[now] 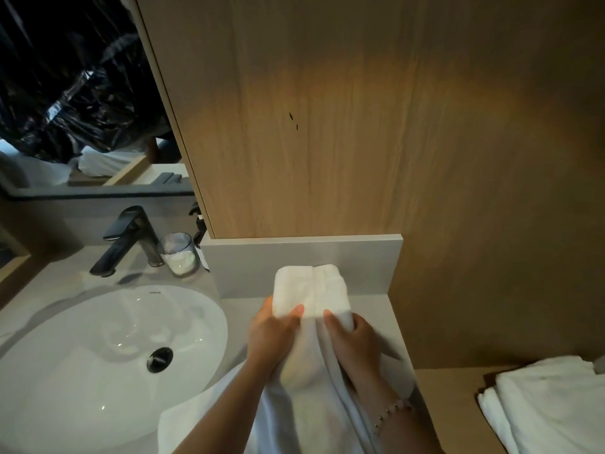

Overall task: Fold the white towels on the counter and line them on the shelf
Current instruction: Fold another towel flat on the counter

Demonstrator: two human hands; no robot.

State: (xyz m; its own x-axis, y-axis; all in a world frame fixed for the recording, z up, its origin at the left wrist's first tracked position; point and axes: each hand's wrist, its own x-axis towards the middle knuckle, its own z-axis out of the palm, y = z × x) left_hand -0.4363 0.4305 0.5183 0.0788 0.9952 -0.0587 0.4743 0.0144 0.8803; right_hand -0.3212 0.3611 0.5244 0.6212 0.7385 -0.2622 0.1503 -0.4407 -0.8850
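1. Two hands work just right of the sink (114,339). The left hand (271,332) and right hand (353,339) each pinch the white towel (311,293), thumbs on top; the fingers underneath are hidden.
2. The towel's near end runs off the bottom edge.
3. Farther right of the sink, the folded towels (550,404) are cut off by the frame.
4. Behind the sink stands a dark faucet (131,237).

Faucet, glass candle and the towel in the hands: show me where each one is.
faucet (127,239): head view, on the dark spout.
glass candle (181,255): head view, on the glass wall.
towel (311,290): head view, on its bundled far end.
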